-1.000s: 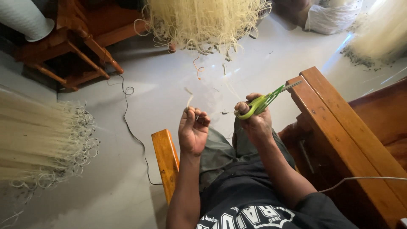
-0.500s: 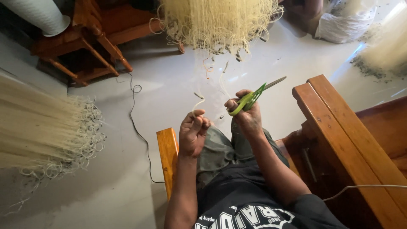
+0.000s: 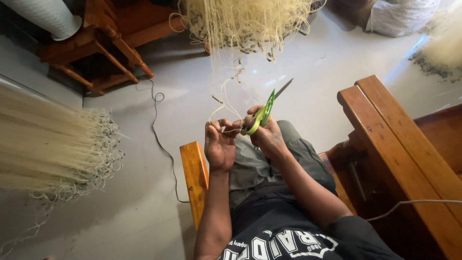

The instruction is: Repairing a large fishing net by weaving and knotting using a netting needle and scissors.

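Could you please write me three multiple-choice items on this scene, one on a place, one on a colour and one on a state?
1. Where does the black cable lie?
A. on the floor
B. on the bench
C. over the person's lap

2. What colour are the handles of the scissors?
A. red
B. green
C. black

3. What is the left hand doing?
A. resting flat on the knee
B. pinching pale strands
C. gripping the bench arm

Answers:
1. A: it snakes across the grey floor left of the person.
2. B: bright green handles sit in the right hand.
3. B: its fingers close on thin strands that run up toward the hanging net.
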